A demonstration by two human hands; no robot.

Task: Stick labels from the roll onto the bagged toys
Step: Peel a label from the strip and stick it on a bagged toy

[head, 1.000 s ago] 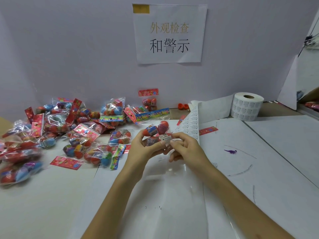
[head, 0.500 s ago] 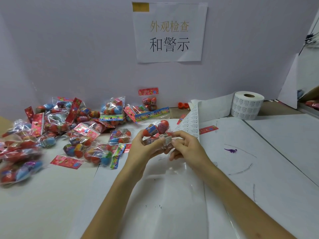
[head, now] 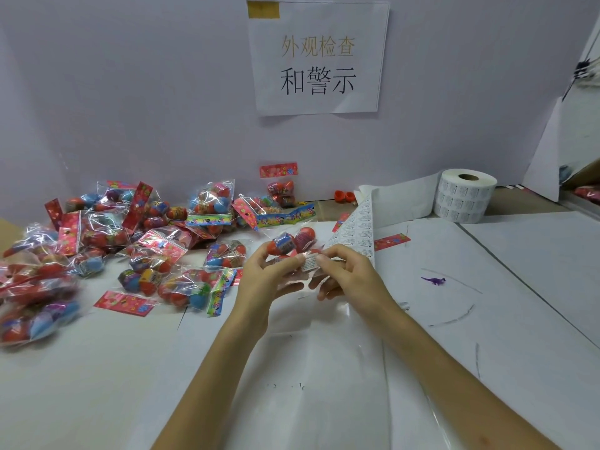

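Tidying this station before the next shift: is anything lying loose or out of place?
A tiny purple dinosaur lies unbagged on the table at right. A red card lies loose by the bags.

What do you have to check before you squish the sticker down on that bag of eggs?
1. The left hand grips the bag: ok.
2. The right hand pinches the label against the bag: ok.
3. The label lies flat, no wrinkles: cannot tell, too small.
4. The label is clear of the strip behind the right hand: cannot tell.
5. The roll has more labels: ok.
6. More bags wait in the pile on the left: ok.
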